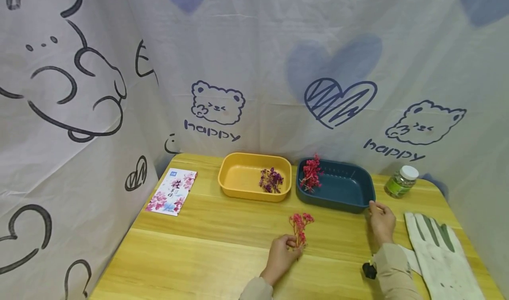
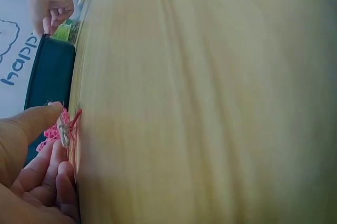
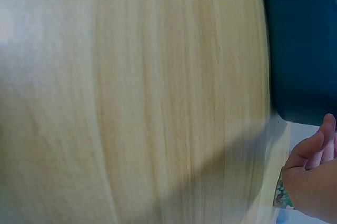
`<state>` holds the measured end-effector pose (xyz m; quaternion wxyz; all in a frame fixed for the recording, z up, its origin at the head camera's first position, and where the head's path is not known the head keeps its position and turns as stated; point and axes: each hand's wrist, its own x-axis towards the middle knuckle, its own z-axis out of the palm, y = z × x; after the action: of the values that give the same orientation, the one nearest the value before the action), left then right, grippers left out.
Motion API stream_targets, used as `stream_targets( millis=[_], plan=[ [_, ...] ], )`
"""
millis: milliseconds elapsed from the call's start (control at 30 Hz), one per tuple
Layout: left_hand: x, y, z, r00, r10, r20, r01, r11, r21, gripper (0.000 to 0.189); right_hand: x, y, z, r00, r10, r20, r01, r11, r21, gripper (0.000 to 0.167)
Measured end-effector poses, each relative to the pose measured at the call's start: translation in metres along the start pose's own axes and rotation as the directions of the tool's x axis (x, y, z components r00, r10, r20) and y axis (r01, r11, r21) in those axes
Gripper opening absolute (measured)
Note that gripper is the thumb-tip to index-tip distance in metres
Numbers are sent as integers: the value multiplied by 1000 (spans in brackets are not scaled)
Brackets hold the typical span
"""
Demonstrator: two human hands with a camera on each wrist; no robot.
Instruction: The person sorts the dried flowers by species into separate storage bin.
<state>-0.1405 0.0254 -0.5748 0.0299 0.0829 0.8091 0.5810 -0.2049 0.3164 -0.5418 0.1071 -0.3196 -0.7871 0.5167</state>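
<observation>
My left hand (image 1: 281, 255) pinches a sprig of pink dried flowers (image 1: 301, 224) by its lower stems, over the table in front of the baskets. The blossoms point up in the head view. In the left wrist view thumb and fingers close around the sprig (image 2: 62, 129). With curled fingers my right hand (image 1: 382, 222) grips the front right corner of a dark teal basket (image 1: 342, 205) at its rim. A pink flower sprig (image 1: 312, 174) leans at the left end of that basket. Purple dried flowers (image 1: 272, 180) lie in the yellow basket (image 1: 238, 191) to the left.
A clear jar with a white lid (image 1: 401, 183) stands right of the teal basket. White work gloves (image 1: 441, 256) lie at the table's right side, with a small black object (image 1: 370, 270) near the right sleeve. A floral printed packet (image 1: 172, 191) lies at the left edge. Printed cloth hangs behind.
</observation>
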Motion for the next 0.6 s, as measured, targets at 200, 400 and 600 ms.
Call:
stream_targets(
  millis=[200, 400, 600],
  plan=[
    [-1, -2, 3, 999, 20, -27, -18, 997, 75, 25, 0, 1, 0, 1000, -1, -1, 1, 1000, 12, 57],
    [-2, 1, 5, 999, 20, -50, -11, 987, 160, 19, -1, 2, 1, 1000, -5, -3, 5, 1000, 14, 55],
    [-3, 2, 6, 997, 9, -75, 4, 985, 173, 13, 2, 2, 0, 1000, -16, -14, 16, 1000, 20, 54]
  ],
)
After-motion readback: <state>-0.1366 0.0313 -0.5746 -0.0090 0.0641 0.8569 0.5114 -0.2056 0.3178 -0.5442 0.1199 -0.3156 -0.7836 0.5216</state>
